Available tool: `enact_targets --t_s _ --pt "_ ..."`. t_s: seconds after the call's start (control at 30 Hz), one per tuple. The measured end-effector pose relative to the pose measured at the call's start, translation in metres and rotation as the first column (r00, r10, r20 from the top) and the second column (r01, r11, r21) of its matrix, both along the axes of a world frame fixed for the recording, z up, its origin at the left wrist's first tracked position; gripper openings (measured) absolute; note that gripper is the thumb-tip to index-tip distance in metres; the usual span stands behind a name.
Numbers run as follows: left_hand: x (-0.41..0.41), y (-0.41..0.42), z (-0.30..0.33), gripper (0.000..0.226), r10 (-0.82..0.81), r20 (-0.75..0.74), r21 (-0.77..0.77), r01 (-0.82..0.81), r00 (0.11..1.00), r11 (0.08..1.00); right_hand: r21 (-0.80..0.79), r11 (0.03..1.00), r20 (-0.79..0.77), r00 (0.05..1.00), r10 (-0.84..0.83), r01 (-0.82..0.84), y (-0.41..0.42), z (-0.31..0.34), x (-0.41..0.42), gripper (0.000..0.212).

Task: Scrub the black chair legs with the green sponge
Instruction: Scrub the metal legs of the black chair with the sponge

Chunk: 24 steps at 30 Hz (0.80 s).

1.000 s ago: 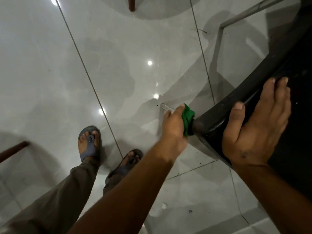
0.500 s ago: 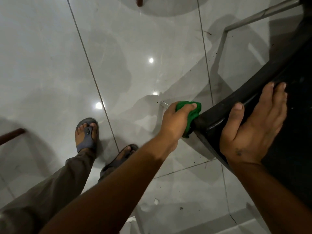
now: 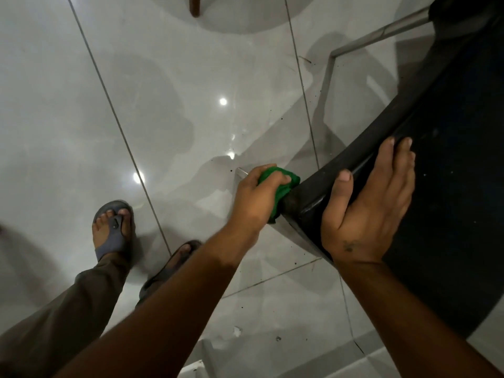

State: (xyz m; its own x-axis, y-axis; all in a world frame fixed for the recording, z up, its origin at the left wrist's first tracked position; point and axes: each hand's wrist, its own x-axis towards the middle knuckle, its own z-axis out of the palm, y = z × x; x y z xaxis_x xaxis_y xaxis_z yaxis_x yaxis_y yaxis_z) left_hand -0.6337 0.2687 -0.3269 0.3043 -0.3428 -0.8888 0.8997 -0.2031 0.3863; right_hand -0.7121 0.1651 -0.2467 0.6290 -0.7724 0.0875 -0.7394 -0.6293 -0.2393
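Note:
A black chair (image 3: 450, 165) fills the right side of the view, its rounded rim running from upper right down to the centre. My left hand (image 3: 256, 197) is shut on the green sponge (image 3: 281, 186) and presses it against the rim's lower corner. My right hand (image 3: 368, 205) lies flat over the rim, thumb on the outer face and fingers on the seat side, holding the chair. A thin metal leg tip (image 3: 241, 171) pokes out just beyond my left hand. Another metal leg (image 3: 381, 34) shows at the upper right.
Glossy grey floor tiles (image 3: 163, 105) spread all around, with dark specks near the chair. My two feet in sandals (image 3: 114, 227) stand at the lower left. A brown furniture leg (image 3: 195, 5) stands at the top edge.
My left hand has turned and rolled the sponge over the rim's corner, fingers now curled on top of it. My right hand stays on the rim.

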Motion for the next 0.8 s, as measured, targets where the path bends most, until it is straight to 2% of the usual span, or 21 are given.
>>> enact_targets --t_s 0.1,0.2,0.23,0.3,0.37,0.43,0.5,0.57,0.67,0.7,0.8 --pt "0.006 -0.008 -0.015 0.032 0.001 0.004 0.005 -0.001 1.0 1.0 -0.004 1.0 -0.004 1.0 -0.001 0.001 0.0 0.0 -0.001 0.069" --pt "0.027 -0.029 -0.067 0.036 -0.092 -0.06 0.193 0.102 0.994 0.976 -0.009 1.0 0.009 1.0 0.006 -0.006 -0.002 -0.003 -0.003 0.068" --pt "0.032 -0.034 -0.086 0.032 -0.071 -0.116 0.271 0.101 0.991 0.957 -0.016 1.0 0.011 1.0 0.005 -0.005 -0.003 -0.004 -0.004 0.068" --pt "0.033 -0.033 -0.111 0.028 0.104 -0.223 0.353 -0.019 0.969 0.935 -0.017 1.0 0.026 1.0 0.003 -0.003 -0.003 -0.006 -0.005 0.068" --pt "0.026 -0.029 -0.119 0.029 0.283 -0.308 0.327 -0.178 0.908 0.928 -0.016 1.0 0.033 0.999 0.004 -0.004 -0.003 -0.006 -0.005 0.068" --pt "0.017 -0.023 -0.099 0.027 0.411 -0.391 0.24 -0.339 0.824 0.909 -0.012 1.0 0.029 1.0 0.004 -0.004 -0.003 -0.005 -0.005 0.068" --pt "-0.003 -0.012 -0.063 0.034 0.477 -0.467 0.162 -0.459 0.744 0.874 -0.001 1.0 0.022 1.0 0.004 -0.004 -0.002 -0.004 -0.005 0.068" --pt "-0.025 0.007 -0.025 0.048 0.458 -0.544 0.064 -0.509 0.703 0.858 0.003 1.0 0.02 1.0 -0.002 0.002 -0.002 -0.003 -0.004 0.068" --pt "-0.038 0.016 -0.001 0.056 0.324 -0.546 -0.088 -0.437 0.773 0.895 0.001 1.0 0.01 1.0 0.003 -0.003 -0.002 -0.003 -0.003 0.068" --pt "-0.032 0.011 -0.007 0.053 0.323 -0.51 -0.072 -0.414 0.797 0.907 0.001 1.0 0.006 1.0 0.003 -0.003 -0.002 -0.003 -0.004 0.068" --pt "0.006 -0.017 -0.051 0.035 0.358 -0.399 0.171 -0.315 0.844 0.934 -0.004 1.0 0.007 1.0 0.004 -0.004 -0.003 -0.002 -0.004 0.069"
